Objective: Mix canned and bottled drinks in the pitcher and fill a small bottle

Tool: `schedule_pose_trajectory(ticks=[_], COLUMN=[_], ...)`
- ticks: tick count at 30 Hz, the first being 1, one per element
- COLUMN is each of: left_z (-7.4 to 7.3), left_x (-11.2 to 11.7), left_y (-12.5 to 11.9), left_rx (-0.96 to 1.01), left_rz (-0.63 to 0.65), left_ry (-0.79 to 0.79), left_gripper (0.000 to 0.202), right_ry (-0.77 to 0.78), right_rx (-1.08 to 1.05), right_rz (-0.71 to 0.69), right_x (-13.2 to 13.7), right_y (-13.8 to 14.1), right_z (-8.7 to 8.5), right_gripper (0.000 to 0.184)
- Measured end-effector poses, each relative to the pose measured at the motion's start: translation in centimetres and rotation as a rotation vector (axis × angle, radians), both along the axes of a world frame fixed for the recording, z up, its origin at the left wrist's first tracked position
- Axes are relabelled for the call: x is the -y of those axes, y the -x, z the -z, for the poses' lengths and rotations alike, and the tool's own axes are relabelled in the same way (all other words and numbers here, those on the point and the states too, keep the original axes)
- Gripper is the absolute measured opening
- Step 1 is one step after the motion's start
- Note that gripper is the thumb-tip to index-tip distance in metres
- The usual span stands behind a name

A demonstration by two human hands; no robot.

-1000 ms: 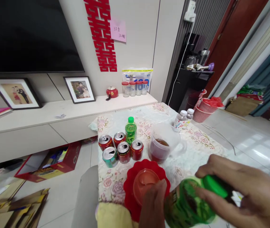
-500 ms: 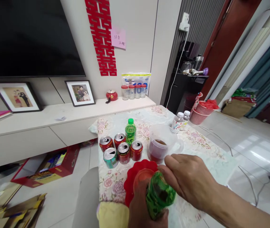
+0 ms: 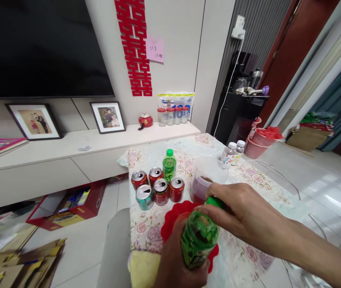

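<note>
My left hand (image 3: 175,262) is wrapped around a green-labelled drink bottle (image 3: 199,240), held tilted above a red scalloped dish (image 3: 169,224). Between the thumb and fingers of my right hand (image 3: 236,208) is a green bottle cap (image 3: 216,202), close above the bottle. Whether the cap touches the neck is hidden by my fingers. Just beyond my right hand stands a translucent pitcher (image 3: 199,188) with reddish-brown liquid in it. To the left are several opened red drink cans (image 3: 161,193), a teal can (image 3: 145,197) and a capped green bottle (image 3: 169,166).
Two white-capped bottles (image 3: 229,154) stand at the table's right side. A yellow cloth (image 3: 144,269) lies at the near left corner of the flowered tablecloth (image 3: 146,232). Behind is a white cabinet (image 3: 107,140) with framed photos and red-lidded jars (image 3: 169,117). Cardboard (image 3: 38,262) lies on the floor.
The green cap now shows in my right hand's grip, where it was hidden before. The bottle in my left hand has turned a little. The whole view has shifted slightly.
</note>
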State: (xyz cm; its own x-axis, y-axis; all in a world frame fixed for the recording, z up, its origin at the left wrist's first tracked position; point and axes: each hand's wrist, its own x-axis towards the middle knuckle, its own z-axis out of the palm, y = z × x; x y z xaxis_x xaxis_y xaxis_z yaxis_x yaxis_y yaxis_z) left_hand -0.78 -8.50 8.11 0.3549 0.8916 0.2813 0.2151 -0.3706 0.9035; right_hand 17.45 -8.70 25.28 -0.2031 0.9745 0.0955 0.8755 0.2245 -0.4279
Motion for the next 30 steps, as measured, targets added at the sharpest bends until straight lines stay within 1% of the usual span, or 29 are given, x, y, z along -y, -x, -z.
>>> schedule_pose_trajectory(ticks=[3,5,7,9,10,11,13,15,16,17,19,21,23,25,26,27,30], left_z=[-0.3,-0.6,-1.0,-1.2,-1.2,-1.1,-0.8,-0.5,-0.4,-0.3,-0.3,-0.4,-0.5,-0.4,-0.3,-0.2,-0.3], left_x=[-0.3,-0.5,-0.7,-0.7,-0.8,-0.8,-0.8,-1.0,-1.0,-1.1,-1.2,-1.2,-1.1,-1.0,-1.0,-1.0,-1.2], left_y=[0.2,0.5,0.6,0.6,0.6,0.5,0.4,0.4,0.5,0.6,0.7,0.9,0.9,0.8,0.8,0.8,0.8], left_rx=[0.018,0.045,0.094,0.122,0.106,0.069,-0.029,-0.096,-0.108,-0.112,-0.099,-0.052,0.007,0.034,0.028,0.009,-0.072], left_rz=[0.041,0.121,0.21,0.236,0.217,0.179,0.098,0.049,0.045,0.054,0.089,0.143,0.201,0.216,0.2,0.176,0.127], left_ry=[0.027,0.078,0.131,0.154,0.143,0.117,0.043,-0.015,-0.028,-0.033,-0.025,0.027,0.106,0.146,0.144,0.137,0.13], left_gripper=[0.067,0.069,0.07,0.069,0.067,0.064,0.057,0.053,0.053,0.056,0.067,0.075,0.077,0.077,0.077,0.077,0.07], right_ry=[-0.03,-0.049,-0.019,0.055,0.09,0.114,0.129,0.119,0.114,0.11,0.101,0.106,0.134,0.172,0.181,0.181,0.158], right_rx=[-0.09,-0.131,-0.179,-0.19,-0.17,-0.14,-0.065,-0.011,0.005,0.019,0.037,0.015,-0.055,-0.129,-0.149,-0.147,-0.065], right_rz=[-0.107,-0.218,-0.337,-0.392,-0.379,-0.336,-0.202,-0.094,-0.079,-0.092,-0.166,-0.27,-0.392,-0.475,-0.476,-0.446,-0.328], right_x=[-0.2,-0.5,-0.6,-0.7,-0.7,-0.8,-0.8,-0.7,-0.7,-0.7,-0.6,-0.7,-0.9,-1.2,-1.4,-1.5,-1.4], right_y=[-0.3,-0.8,-1.3,-1.7,-1.7,-1.7,-1.5,-1.1,-1.0,-0.9,-1.0,-1.4,-2.0,-2.4,-2.5,-2.5,-2.1], right_z=[0.0,-0.3,-0.8,-1.3,-1.5,-1.6,-1.4,-1.0,-0.8,-0.7,-0.9,-1.3,-1.8,-2.0,-2.0,-2.0,-1.6], right_gripper=[0.034,0.026,0.015,0.017,0.019,0.019,0.023,0.034,0.038,0.04,0.037,0.028,0.02,0.026,0.028,0.027,0.018])
